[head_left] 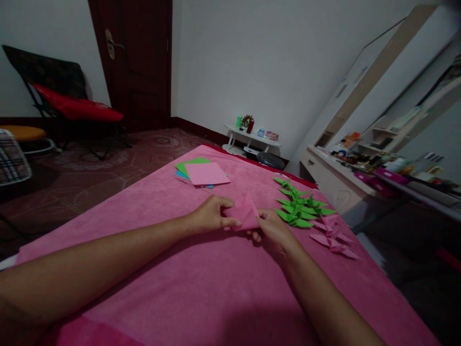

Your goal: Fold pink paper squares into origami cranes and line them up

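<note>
A partly folded piece of pink origami paper (245, 214) is held up between my two hands, above the pink cloth. My left hand (213, 212) pinches its left edge, thumb in front. On the opposite edge, my right hand (272, 227) grips the paper with the thumb on top and fingers curled beneath. To the right lie several green folded paper cranes (297, 206) and a few pink paper cranes (334, 240). Beyond my left hand rests a stack of square paper sheets (208, 173), with a pink sheet on top and green and blue ones showing below.
The pink cloth (173, 283) covers the surface under my hands. A small white shelf (252, 137) stands by the far wall. A dresser (334, 173) with bottles and boxes is on the right. A folding chair (79, 105) sits left, near the dark door (139, 62).
</note>
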A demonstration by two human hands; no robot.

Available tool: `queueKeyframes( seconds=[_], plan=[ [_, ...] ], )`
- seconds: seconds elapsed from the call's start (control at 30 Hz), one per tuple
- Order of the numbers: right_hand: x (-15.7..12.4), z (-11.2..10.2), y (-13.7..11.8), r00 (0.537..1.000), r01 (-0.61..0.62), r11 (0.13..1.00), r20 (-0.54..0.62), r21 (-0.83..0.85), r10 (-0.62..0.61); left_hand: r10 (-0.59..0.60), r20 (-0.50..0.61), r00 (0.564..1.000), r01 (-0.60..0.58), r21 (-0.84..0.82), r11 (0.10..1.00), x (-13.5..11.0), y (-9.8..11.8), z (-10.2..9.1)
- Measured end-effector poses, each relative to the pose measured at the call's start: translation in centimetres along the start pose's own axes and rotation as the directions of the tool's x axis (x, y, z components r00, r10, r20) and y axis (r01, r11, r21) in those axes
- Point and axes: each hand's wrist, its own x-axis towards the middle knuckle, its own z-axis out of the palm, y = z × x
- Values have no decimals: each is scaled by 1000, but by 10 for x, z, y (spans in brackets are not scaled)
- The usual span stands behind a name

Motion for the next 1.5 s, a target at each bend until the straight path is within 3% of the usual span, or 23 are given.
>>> queueKeyframes(
  seconds=[0.27,0.43,0.57,0.67,0.77,0.9,1.17,1.37,1.5],
  plan=[
    [3,-3,-6,994,-11,990,-105,141,26,-148,-82,985,134,-161,978,2,-8,2],
    [-1,1,-13,964,257,947,-124,193,-236,-195,-142,970,153,-264,952,3,-12,2],
    [-5,-2,-17,932,351,936,-89,-12,-350,-211,-129,969,169,-277,946,4,-12,0],
    [-7,-6,-17,949,312,942,78,-120,-305,-165,-85,983,145,-204,968,6,-13,-4],
    [-8,-8,-12,939,270,952,258,-142,-227,-131,40,991,136,-165,977,6,-14,-9],
    [-8,-5,-2,916,215,965,374,-147,-147,-137,157,978,158,-132,978,3,-13,-11],
    [-8,-1,6,908,227,942,404,-248,-112,-106,278,955,138,-98,986,-3,-12,-8],
    [-8,-3,7,914,249,914,390,-321,-112,-72,248,966,71,11,997,-3,-8,-6],
    [-10,-2,5,923,233,924,368,-304,-112,-76,222,972,81,-11,997,-2,-7,-4]
  ],
)
